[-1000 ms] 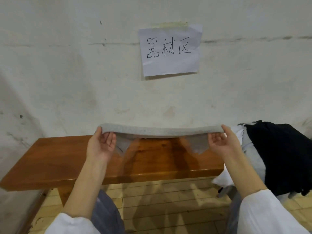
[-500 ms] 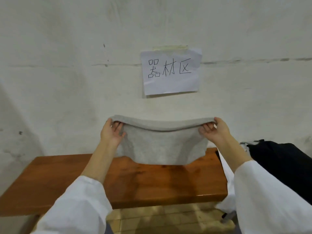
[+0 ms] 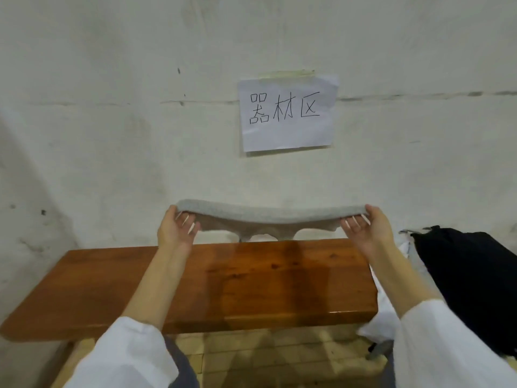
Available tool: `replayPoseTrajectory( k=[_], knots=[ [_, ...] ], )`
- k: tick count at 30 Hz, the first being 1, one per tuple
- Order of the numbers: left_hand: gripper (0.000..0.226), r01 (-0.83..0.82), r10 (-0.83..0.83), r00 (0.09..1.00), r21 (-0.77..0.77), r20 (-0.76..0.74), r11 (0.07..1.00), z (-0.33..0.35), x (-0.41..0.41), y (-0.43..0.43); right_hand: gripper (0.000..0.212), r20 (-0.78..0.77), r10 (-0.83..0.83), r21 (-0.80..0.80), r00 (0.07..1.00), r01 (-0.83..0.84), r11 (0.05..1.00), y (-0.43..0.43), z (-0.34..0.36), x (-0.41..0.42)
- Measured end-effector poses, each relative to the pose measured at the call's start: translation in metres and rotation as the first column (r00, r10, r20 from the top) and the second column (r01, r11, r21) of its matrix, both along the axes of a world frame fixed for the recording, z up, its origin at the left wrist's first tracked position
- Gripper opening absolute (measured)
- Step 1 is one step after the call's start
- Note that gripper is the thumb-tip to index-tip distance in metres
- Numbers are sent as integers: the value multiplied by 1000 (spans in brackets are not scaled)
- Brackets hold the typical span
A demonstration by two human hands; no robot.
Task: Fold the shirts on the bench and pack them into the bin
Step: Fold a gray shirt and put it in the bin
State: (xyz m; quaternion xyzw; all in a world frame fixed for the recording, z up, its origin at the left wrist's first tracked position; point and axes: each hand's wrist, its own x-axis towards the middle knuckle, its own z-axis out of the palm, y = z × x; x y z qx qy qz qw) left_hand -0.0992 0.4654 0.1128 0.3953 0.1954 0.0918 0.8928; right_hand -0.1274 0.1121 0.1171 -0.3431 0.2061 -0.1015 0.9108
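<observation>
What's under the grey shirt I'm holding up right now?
The glossy top of the wooden bench. The left hand and right hand hold the grey shirt above it. Its drooping folds hide some wall; whether they touch the bench's far edge is unclear.

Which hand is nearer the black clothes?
Right. The right hand grips one end of the grey shirt, just left of the black clothes. The left hand grips the other end, much farther left.
</observation>
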Motion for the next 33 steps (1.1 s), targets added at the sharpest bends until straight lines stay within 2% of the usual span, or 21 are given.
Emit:
replayPoseTrajectory(
  k=[2,4,7,9,11,16,20,23,28,33],
  knots=[
    [17,-38,36,997,-40,-72,998,-25,-21,-1,20,-93,-30,-2,995,30,1000,5,-34,-23],
    [19,-76,75,990,-5,-120,997,-46,-45,-3,20,-170,-45,-29,984,41,999,8,-62,-48],
    [12,-141,175,970,199,-169,970,-64,-80,-11,16,-206,-97,-22,974,95,995,12,-85,-79],
    [24,-204,263,957,361,-124,910,-74,-100,-15,11,-205,-157,-23,966,156,988,15,-93,-96],
    [33,-269,320,946,426,-51,864,-78,-118,-18,11,-209,-232,-90,950,218,972,20,-95,-112],
    [36,-438,460,888,361,29,823,-65,-141,-26,15,-197,-463,-251,864,412,876,31,-84,-137],
    [37,-491,502,862,358,68,795,-56,-150,-34,15,-123,-551,-295,826,499,815,31,-75,-146],
    [37,-483,484,870,360,96,798,-55,-148,-41,14,-88,-525,-322,847,474,819,26,-71,-147],
    [33,-406,413,909,316,49,857,-68,-129,-41,15,-106,-407,-313,907,358,880,16,-75,-131],
    [32,-393,412,911,325,11,860,-83,-104,-40,11,-111,-363,-334,925,309,891,12,-80,-104]
  ],
)
